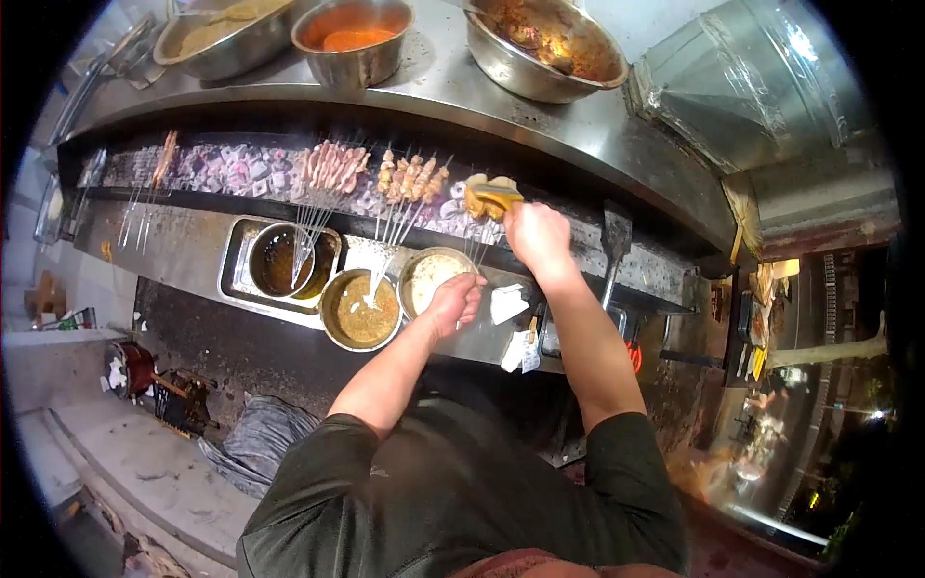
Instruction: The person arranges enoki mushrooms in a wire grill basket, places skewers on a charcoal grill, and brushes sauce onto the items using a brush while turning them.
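Note:
My left hand [455, 306] is closed around the lower ends of several thin metal skewers [474, 241] and hangs over the front of a bowl of pale, creamy mix [431, 276]. Pale yellow slices of food [475, 202] sit at their upper ends, above the charcoal grill. Against these slices my right hand [538, 237] grips a yellow-brown flat tool, perhaps a brush [498, 196]; its exact kind is unclear. Just left on the grill lie skewers of browned meat chunks [412, 179] and skewers of pinkish meat strips [332, 167].
A bowl of brownish-yellow sauce [358, 323] and a pot of dark liquid [275, 270] stand before the grill. Glowing coals [226, 171] fill the trough. A metal spatula [615, 241] leans at right. Large metal bowls, one with orange-red contents [361, 40], line the upper shelf [434, 87].

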Action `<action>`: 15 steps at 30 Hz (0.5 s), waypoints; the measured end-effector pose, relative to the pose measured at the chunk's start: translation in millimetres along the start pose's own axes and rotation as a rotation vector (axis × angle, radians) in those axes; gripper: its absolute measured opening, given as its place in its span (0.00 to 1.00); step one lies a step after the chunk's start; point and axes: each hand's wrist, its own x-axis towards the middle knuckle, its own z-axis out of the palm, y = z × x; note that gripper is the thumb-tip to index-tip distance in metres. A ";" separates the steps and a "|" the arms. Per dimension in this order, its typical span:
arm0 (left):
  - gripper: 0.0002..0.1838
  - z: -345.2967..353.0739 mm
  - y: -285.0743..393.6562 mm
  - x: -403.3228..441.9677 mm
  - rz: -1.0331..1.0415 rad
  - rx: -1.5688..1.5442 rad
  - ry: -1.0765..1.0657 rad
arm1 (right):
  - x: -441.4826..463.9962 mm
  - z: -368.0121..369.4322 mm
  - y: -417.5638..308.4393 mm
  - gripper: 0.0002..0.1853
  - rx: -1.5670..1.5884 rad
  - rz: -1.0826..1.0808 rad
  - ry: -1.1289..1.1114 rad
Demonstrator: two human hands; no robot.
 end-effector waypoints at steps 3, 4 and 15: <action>0.11 3.6 3.7 -3.3 0.016 0.032 0.016 | -8.7 -26.7 -5.5 0.12 0.017 0.085 0.067; 0.12 -3.2 -0.1 0.4 0.011 0.010 -0.021 | -14.6 -30.0 -8.3 0.12 0.027 0.081 0.093; 0.26 -32.9 80.0 -101.1 1.019 1.353 0.924 | -12.0 -38.2 -88.5 0.10 0.084 -0.047 0.183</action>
